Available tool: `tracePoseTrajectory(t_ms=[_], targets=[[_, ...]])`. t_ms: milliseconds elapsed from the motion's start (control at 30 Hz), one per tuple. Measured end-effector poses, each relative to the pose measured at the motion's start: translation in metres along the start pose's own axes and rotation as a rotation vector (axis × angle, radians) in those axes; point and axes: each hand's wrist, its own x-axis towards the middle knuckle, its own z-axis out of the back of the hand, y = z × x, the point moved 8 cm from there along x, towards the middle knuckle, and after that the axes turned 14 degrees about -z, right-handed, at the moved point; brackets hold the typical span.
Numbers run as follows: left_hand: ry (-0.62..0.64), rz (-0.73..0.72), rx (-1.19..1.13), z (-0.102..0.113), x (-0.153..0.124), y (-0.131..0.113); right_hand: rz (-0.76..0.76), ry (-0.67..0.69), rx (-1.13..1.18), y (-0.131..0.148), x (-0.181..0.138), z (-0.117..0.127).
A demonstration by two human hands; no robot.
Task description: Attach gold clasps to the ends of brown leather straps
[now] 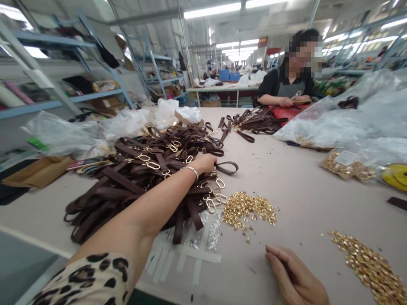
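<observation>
My left hand [206,163] reaches to the right side of a big heap of dark brown straps [127,186]. Its fingers are closed around one strap, whose loop [228,167] sticks out to the right of the fist. Gold-coloured swivel hooks and oval rings [211,205] hang from the straps in the heap. At the lower right, my right hand [294,277] rests on the table with fingers curled together, and nothing shows in it. Between the hands lies a pile of small gold metal fittings [246,207]. Another such pile [372,264] spreads to the right of my right hand.
Taped to the table [286,186] are clear bags of small silver parts [213,232]. More brown straps [254,120] lie at the far side, by a seated co-worker [289,76]. Plastic bags [356,114] and a bag of gold fittings [346,165] stand right; brown paper [40,171] lies left.
</observation>
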Motion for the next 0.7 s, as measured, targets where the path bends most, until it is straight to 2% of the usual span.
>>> tracePoseTrajectory(t_ms=[167,300,500,600,700], targets=[[-0.064,-0.058,-0.041,-0.004,-0.001,0.002,0.086,0.119,0.05,0.012,0.0,-0.006],[-0.21,-0.047,-0.054,0.019,-0.025,0.006,0.048,0.126,0.071,0.009,-0.003,-0.006],[-0.374,-0.156,-0.1,0.057,-0.106,-0.007,0.037,0.113,0.041,0.001,-0.001,-0.005],[-0.409,-0.216,-0.121,0.061,-0.156,-0.016,0.034,0.108,0.033,0.0,-0.001,-0.005],[-0.423,-0.243,-0.124,0.052,-0.203,-0.021,0.035,0.115,0.039,-0.001,-0.003,-0.005]])
